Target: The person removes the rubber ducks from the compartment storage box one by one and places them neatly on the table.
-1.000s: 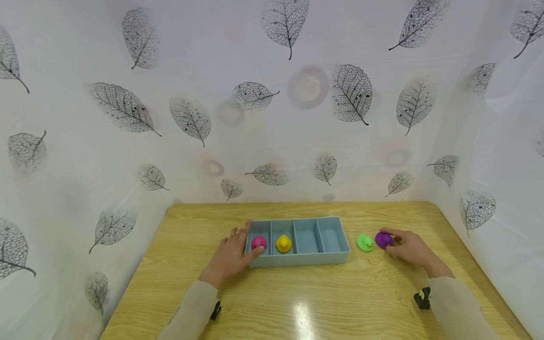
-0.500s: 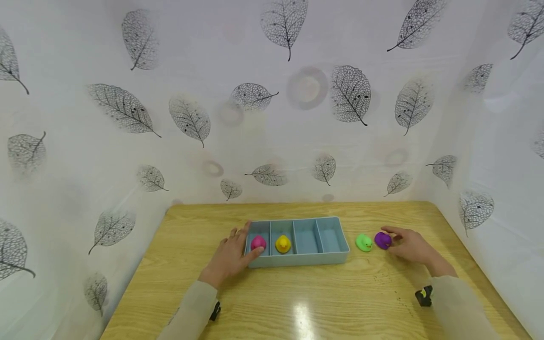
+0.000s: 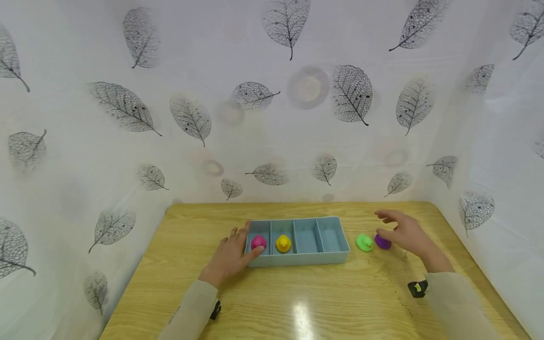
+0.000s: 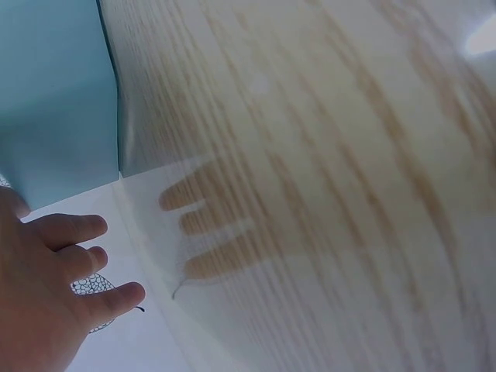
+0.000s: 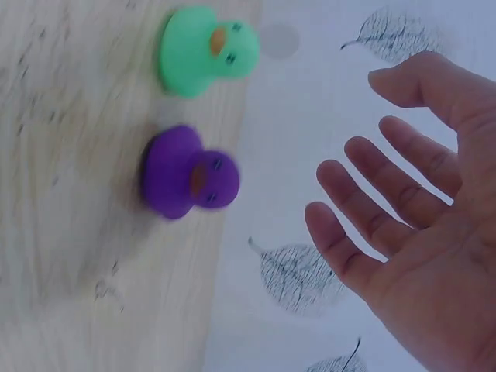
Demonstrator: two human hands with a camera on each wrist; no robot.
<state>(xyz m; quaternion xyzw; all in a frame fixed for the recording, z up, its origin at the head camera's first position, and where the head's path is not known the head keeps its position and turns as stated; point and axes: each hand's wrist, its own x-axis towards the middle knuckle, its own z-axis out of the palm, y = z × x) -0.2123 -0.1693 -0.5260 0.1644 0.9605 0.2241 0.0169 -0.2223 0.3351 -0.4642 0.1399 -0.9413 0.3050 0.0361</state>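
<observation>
My left hand rests at the left end of a blue-grey divided box, thumb over the front rim and index finger at the far left corner. In the left wrist view its other fingers stick out past the box wall. Inside sit a pink toy duck in the leftmost compartment and a yellow toy duck beside it. My right hand hovers with spread fingers over a purple toy duck, holding nothing. The right wrist view shows this purple duck upright on the table, apart from the fingers.
A green toy duck stands between the box and the purple duck. The wooden table meets a white leaf-printed sheet behind and at both sides. The box's two right compartments show bare floors.
My right hand was around the purple duck; it has let go and lifted up and back, and its fingers have spread. The left hand and the box have stayed put.
</observation>
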